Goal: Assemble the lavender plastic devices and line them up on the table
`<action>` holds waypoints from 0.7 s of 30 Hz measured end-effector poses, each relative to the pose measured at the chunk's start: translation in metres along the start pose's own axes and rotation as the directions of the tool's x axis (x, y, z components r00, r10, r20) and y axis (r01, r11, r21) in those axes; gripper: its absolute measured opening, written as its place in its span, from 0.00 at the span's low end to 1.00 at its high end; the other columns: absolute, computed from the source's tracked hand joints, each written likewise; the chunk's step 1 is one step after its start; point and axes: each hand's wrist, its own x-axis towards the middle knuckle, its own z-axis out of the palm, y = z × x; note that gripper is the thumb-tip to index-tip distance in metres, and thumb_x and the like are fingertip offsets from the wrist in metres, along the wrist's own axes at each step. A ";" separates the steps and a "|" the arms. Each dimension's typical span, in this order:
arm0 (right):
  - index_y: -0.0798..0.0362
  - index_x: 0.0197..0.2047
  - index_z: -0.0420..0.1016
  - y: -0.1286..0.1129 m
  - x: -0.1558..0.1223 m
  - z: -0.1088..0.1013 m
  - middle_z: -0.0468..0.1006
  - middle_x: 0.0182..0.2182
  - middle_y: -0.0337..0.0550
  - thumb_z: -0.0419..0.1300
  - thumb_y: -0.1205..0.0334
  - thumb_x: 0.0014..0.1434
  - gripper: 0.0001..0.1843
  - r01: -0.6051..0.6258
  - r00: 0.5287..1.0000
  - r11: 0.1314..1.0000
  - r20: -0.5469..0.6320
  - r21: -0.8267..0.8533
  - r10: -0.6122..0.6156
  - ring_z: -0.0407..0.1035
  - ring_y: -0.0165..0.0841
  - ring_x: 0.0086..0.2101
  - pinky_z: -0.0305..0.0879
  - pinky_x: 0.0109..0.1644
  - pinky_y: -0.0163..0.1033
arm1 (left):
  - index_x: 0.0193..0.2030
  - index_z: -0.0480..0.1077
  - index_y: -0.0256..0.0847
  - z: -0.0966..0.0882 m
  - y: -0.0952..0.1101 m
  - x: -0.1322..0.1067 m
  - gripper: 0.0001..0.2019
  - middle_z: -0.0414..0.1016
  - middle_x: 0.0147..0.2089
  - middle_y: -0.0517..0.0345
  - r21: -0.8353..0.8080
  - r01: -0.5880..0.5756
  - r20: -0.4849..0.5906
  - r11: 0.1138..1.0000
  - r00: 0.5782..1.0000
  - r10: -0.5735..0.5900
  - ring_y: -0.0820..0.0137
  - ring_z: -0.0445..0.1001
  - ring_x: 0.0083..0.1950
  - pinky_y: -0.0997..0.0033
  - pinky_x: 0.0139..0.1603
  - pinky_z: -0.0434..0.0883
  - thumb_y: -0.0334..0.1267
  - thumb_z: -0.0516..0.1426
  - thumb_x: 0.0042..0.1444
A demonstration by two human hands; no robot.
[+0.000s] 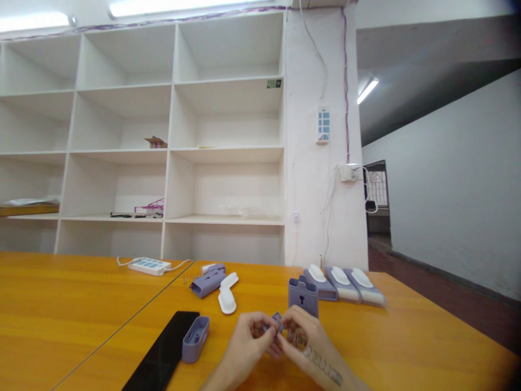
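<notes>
A small purple-grey plastic piece (277,321) is pinched between the fingertips of both hands, low in the middle of the view. My left hand (253,338) closes on its left side, and my right hand (303,339) grips from the right. A metal coil spring (319,363) runs from the right fingers across the palm toward the wrist, seemingly held along with the piece. Just behind my right hand stands an upright purple-grey casing (303,296) with a dark T-shaped cutout. Left of my left hand sits an oval purple-grey cup-like part (196,339).
A black flat slab (163,353) lies at the front left. Further back are purple-grey casings (208,282), white oval caps (227,300) and a power strip (150,265). Several casings with white caps (341,283) stand in a row at the right. White shelves (226,219) rise behind the table.
</notes>
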 end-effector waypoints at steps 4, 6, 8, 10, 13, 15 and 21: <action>0.49 0.47 0.70 0.010 -0.002 0.006 0.75 0.33 0.39 0.61 0.62 0.56 0.14 -0.040 0.999 0.998 -0.018 0.050 0.041 0.71 0.29 0.25 0.68 0.25 0.31 | 0.33 0.72 0.35 -0.001 -0.004 0.002 0.25 0.80 0.25 0.51 0.023 -0.033 0.007 0.999 0.999 0.033 0.62 0.80 0.25 0.64 0.30 0.77 0.59 0.65 0.47; 0.49 0.47 0.71 0.012 -0.003 0.005 0.75 0.34 0.40 0.61 0.63 0.57 0.14 0.007 1.000 1.000 0.002 0.005 -0.007 0.72 0.31 0.27 0.69 0.28 0.31 | 0.33 0.72 0.35 -0.001 -0.004 0.002 0.24 0.79 0.24 0.52 0.046 -0.049 0.000 0.998 0.999 0.049 0.63 0.79 0.25 0.64 0.30 0.77 0.58 0.64 0.48; 0.49 0.44 0.73 0.010 -0.004 0.002 0.75 0.33 0.40 0.61 0.64 0.57 0.10 0.068 0.998 0.996 0.016 -0.057 -0.067 0.73 0.32 0.30 0.70 0.32 0.33 | 0.32 0.72 0.35 -0.001 -0.005 0.002 0.22 0.78 0.23 0.53 0.077 -0.063 -0.007 0.995 0.998 0.064 0.63 0.79 0.24 0.65 0.29 0.76 0.57 0.64 0.49; 0.48 0.43 0.73 0.005 -0.004 0.000 0.76 0.33 0.40 0.60 0.65 0.57 0.09 0.104 0.994 0.990 -0.009 -0.097 -0.105 0.74 0.33 0.32 0.70 0.36 0.33 | 0.32 0.72 0.36 -0.001 -0.006 0.002 0.21 0.78 0.22 0.54 0.112 -0.077 -0.011 0.991 0.997 0.079 0.64 0.78 0.24 0.67 0.28 0.76 0.55 0.63 0.51; 0.48 0.44 0.72 0.000 -0.003 0.001 0.76 0.35 0.41 0.59 0.69 0.57 0.11 0.117 0.992 0.983 -0.032 -0.140 -0.123 0.74 0.34 0.34 0.70 0.39 0.34 | 0.32 0.72 0.36 -0.002 -0.009 0.003 0.17 0.77 0.22 0.55 0.153 -0.108 -0.020 0.982 0.994 0.112 0.65 0.78 0.23 0.69 0.28 0.75 0.51 0.62 0.53; 0.49 0.45 0.71 -0.002 -0.003 0.004 0.76 0.34 0.41 0.59 0.70 0.56 0.12 0.103 0.993 0.979 -0.041 -0.175 -0.111 0.73 0.34 0.33 0.69 0.38 0.34 | 0.31 0.72 0.36 -0.002 -0.011 0.005 0.15 0.77 0.22 0.56 0.163 -0.120 -0.042 0.979 0.991 0.129 0.65 0.78 0.23 0.69 0.27 0.75 0.49 0.61 0.53; 0.49 0.43 0.69 -0.003 -0.001 0.008 0.72 0.32 0.41 0.58 0.70 0.57 0.11 0.072 0.993 0.976 -0.079 -0.206 -0.090 0.71 0.34 0.30 0.68 0.33 0.34 | 0.29 0.71 0.36 0.006 -0.014 0.012 0.17 0.75 0.21 0.58 0.105 -0.062 -0.157 0.993 0.985 0.078 0.67 0.75 0.19 0.71 0.22 0.73 0.50 0.64 0.49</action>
